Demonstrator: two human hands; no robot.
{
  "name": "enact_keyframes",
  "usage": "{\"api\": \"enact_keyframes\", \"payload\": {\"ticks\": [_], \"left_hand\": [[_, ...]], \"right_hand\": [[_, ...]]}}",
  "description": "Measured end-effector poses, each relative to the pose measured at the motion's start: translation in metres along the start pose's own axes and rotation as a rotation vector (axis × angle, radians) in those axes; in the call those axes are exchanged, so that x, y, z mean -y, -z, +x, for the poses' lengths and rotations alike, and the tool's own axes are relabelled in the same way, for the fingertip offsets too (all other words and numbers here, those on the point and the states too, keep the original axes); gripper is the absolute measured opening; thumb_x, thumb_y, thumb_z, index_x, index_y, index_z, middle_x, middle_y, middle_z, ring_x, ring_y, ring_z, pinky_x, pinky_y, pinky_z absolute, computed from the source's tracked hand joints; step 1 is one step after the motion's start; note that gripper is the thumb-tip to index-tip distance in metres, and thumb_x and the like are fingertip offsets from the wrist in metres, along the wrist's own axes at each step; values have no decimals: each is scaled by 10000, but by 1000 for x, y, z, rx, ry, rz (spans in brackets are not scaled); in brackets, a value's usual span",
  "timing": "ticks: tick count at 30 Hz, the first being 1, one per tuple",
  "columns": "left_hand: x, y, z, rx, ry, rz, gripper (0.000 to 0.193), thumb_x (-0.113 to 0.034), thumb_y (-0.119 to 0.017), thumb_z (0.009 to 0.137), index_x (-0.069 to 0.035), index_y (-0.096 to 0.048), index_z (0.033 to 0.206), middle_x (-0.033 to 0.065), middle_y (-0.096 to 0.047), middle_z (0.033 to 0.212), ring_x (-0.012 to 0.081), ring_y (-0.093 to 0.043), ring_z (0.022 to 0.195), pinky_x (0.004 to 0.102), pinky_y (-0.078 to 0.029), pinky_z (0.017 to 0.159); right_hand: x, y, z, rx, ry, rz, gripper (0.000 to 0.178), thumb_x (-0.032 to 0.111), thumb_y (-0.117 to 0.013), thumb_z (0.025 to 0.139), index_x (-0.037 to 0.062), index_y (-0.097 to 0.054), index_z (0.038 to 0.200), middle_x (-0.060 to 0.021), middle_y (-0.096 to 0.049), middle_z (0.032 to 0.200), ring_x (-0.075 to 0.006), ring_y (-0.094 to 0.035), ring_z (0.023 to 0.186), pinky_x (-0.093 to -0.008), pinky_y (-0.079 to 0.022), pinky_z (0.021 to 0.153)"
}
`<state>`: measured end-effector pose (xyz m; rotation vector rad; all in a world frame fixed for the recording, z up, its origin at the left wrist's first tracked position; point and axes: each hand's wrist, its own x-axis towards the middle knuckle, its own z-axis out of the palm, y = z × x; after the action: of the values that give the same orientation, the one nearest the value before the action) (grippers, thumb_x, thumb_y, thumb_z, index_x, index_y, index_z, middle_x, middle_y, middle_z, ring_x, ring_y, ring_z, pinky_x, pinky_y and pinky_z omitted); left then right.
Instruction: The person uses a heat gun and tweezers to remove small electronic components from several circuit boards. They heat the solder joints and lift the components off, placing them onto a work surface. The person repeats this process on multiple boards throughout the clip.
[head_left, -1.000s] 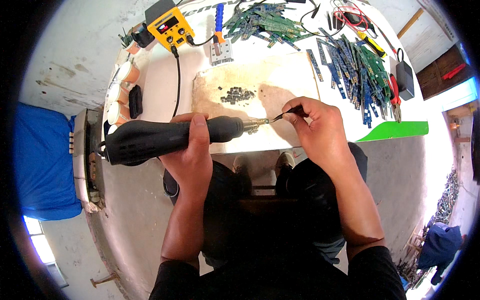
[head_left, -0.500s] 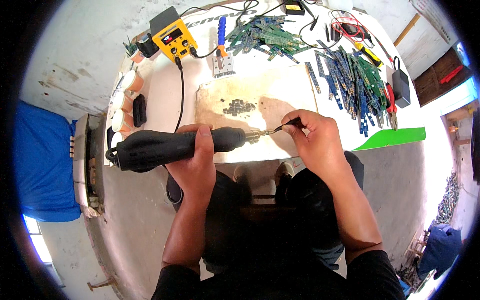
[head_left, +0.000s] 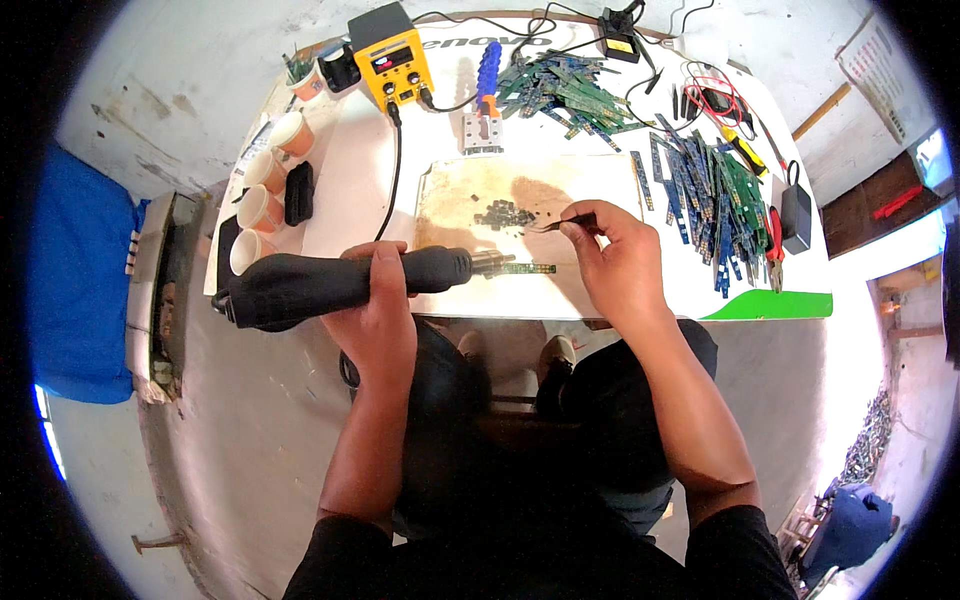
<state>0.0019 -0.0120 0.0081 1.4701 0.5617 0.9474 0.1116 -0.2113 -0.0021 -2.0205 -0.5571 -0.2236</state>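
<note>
My left hand is wrapped round a black hot air gun, its metal nozzle pointing right. Just beyond the nozzle lies a narrow green circuit board strip on a scorched, pale work board. In my right hand is a pair of dark tweezers, pinched between thumb and fingers. The tweezers' tips hover to the right of a small heap of dark chips. Whether a chip sits between the tips is too small to tell.
A yellow hot air station stands at the back left, its black cable running to the gun. Paper cups line the left edge. Circuit strips lie piled at the right, with another pile behind. Red-handled pliers lie far right.
The tweezers have moved away from the nozzle, up toward the chip heap. The circuit strip by the nozzle now shows. The whole view has shifted slightly.
</note>
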Motion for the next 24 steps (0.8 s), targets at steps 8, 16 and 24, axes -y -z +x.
{"api": "enact_keyframes", "payload": {"ticks": [8,16,24], "left_hand": [[-2,8,4,-19,15,-24,204,-225,-654,960,-23,-683,961,63,-692,859,82,-606,635,207,-462,499],[-1,9,5,14,57,-15,173,-203,-661,952,-33,-680,973,57,-699,863,78,-606,641,211,-466,502],[2,11,7,22,79,-42,164,-194,-677,938,-31,-684,952,54,-702,859,81,-604,636,216,-474,513]], "right_hand": [[-10,10,-24,120,-213,86,120,31,-737,895,3,-710,1009,-118,-740,863,-170,-713,796,-302,-544,756],[-1,5,-19,172,-226,39,95,26,-727,912,-6,-699,997,-113,-733,872,-159,-699,799,-291,-540,757],[-6,0,-19,109,-216,87,109,28,-738,900,3,-706,1002,-117,-733,881,-173,-703,794,-294,-545,751]]}}
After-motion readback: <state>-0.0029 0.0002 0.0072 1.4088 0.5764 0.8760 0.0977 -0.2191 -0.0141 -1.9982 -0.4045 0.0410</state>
